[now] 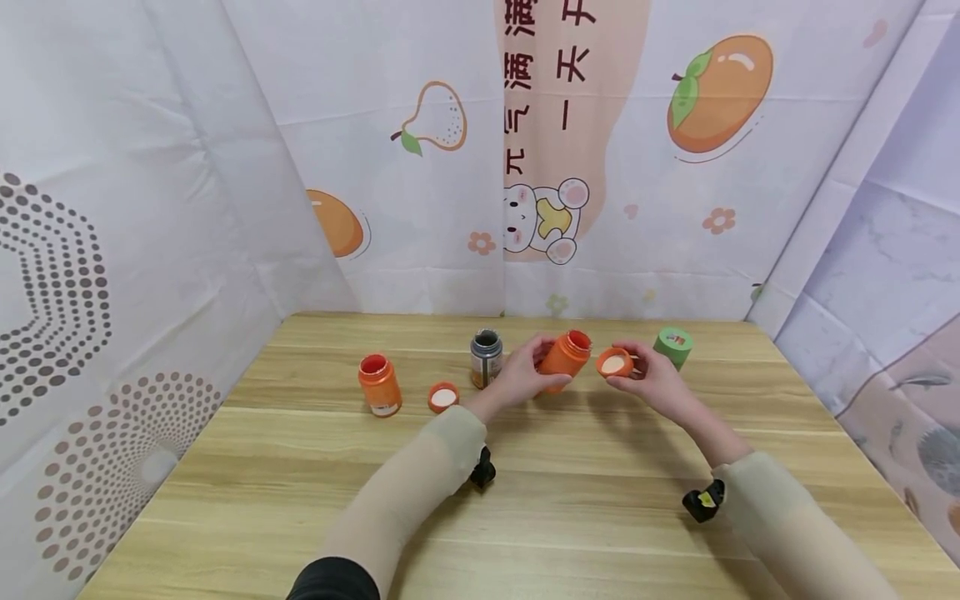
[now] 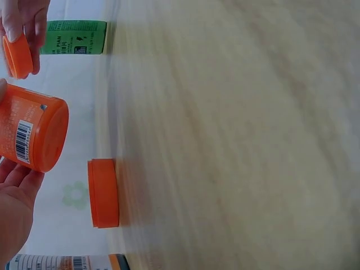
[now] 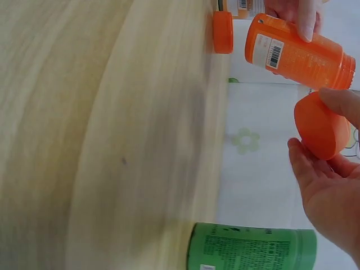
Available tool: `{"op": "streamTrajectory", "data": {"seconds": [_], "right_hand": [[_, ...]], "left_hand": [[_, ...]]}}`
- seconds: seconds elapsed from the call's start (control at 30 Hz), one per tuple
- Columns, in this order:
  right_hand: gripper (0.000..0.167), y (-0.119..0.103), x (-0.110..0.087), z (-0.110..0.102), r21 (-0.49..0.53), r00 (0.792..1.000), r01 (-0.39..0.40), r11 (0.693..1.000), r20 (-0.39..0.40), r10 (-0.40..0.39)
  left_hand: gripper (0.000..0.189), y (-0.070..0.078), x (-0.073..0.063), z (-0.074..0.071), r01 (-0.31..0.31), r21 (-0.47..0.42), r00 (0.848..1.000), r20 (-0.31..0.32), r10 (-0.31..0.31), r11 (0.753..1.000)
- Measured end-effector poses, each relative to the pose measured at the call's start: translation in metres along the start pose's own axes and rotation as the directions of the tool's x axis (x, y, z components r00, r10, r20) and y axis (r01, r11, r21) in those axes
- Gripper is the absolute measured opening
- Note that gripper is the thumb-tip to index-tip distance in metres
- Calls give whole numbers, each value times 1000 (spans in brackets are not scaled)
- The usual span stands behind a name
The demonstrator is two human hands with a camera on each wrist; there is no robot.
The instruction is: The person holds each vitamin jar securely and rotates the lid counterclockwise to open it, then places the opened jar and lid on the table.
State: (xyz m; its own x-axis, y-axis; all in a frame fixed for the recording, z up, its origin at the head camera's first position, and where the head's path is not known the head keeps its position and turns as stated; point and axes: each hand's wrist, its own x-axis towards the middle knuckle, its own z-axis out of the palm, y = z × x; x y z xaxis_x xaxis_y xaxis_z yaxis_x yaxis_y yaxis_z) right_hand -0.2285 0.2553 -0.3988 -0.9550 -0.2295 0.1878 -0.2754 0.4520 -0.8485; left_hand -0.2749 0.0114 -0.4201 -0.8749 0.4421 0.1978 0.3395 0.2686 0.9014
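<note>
My left hand (image 1: pixel 521 371) grips an orange bottle (image 1: pixel 561 360), which is lifted off the table and tilted with its open mouth up and to the right. Its barcode label shows in the left wrist view. Between the thumb and fingers of my right hand (image 1: pixel 660 385) is an orange cap (image 1: pixel 615 363), its white liner facing me. The right wrist view shows the held cap (image 3: pixel 322 128) close to the bottle's neck (image 3: pixel 344 72), a small gap apart in the head view. Part of the left hand lies hidden behind the bottle.
A second orange bottle (image 1: pixel 380 388), uncapped, stands at the left. Beside it another orange cap (image 1: pixel 443 397) lies liner up. An uncapped grey bottle (image 1: pixel 487 360) stands just behind my left hand. Behind my right hand is a green canister (image 1: pixel 673 347). A printed curtain (image 1: pixel 420 275) borders the wooden table (image 1: pixel 570 517).
</note>
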Motion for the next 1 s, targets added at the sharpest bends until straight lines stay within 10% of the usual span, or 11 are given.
{"op": "streamTrajectory", "data": {"seconds": [1.0], "right_hand": [[54, 40, 8, 11, -178, 995, -83, 980, 45, 93]], "left_hand": [[63, -10, -2, 16, 79, -146, 990, -106, -95, 986]]}}
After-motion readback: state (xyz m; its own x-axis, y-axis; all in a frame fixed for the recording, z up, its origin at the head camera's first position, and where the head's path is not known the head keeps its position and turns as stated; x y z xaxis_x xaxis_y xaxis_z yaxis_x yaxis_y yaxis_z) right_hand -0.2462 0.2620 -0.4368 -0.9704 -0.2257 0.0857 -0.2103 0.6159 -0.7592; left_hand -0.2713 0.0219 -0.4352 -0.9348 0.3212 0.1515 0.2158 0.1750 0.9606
